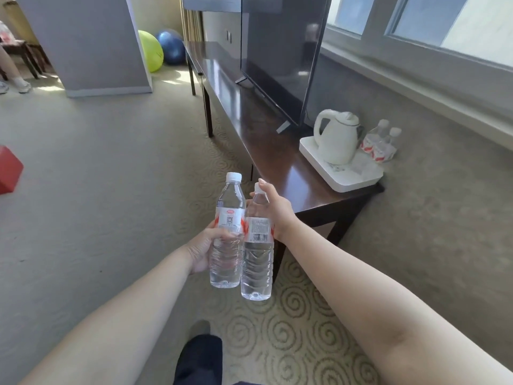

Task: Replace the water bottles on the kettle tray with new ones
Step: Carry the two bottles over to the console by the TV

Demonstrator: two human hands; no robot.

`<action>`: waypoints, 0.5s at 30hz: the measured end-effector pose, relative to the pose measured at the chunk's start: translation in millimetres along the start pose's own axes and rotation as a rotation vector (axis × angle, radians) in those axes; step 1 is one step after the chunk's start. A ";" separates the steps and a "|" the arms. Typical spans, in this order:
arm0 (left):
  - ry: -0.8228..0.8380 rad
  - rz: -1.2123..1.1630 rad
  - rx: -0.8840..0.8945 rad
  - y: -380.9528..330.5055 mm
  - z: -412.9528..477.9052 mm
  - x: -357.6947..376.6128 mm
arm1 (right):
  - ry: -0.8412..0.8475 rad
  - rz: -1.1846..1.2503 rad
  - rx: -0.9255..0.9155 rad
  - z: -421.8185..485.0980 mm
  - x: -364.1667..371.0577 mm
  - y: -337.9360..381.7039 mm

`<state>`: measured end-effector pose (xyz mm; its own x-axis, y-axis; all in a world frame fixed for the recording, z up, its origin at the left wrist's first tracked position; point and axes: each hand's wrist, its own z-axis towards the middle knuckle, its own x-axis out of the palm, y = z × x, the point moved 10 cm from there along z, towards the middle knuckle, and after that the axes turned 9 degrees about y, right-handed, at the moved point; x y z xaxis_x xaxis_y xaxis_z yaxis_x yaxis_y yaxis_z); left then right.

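Note:
Two clear water bottles with white and red labels are held upright side by side in front of me. My left hand (206, 247) grips the left bottle (228, 232) around its middle. My right hand (276, 209) wraps the upper part of the right bottle (256, 262) from the right. Further right, a white kettle tray (349, 177) sits on the near end of a dark wooden console table (274, 154). A white kettle (337, 137) stands on it. Two small bottles (381, 141) with red labels stand at the tray's back right corner.
A large dark TV (280, 54) stands on the console, behind the tray. A window sill runs along the right wall. Patterned carpet covers the floor. A red box (9, 173) lies at the left edge; green and blue exercise balls (159, 50) rest in the far corner. Another person's legs show far left.

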<state>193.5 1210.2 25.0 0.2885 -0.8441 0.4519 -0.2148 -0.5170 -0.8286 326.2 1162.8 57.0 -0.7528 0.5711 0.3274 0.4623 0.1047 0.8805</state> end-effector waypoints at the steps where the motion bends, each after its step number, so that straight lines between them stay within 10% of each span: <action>1: 0.008 0.003 -0.002 -9.9 11.2 -13.8 | -0.018 0.009 -0.003 16.7 2.8 3.9; 15: 0.188 0.104 -0.098 -163.9 140.3 -158.8 | -0.250 0.091 -0.121 190.3 48.3 86.7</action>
<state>313.8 1448.9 42.6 0.0830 -0.9006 0.4267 -0.3267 -0.4291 -0.8421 419.2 1354.5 83.9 -0.5648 0.7585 0.3251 0.4518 -0.0454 0.8910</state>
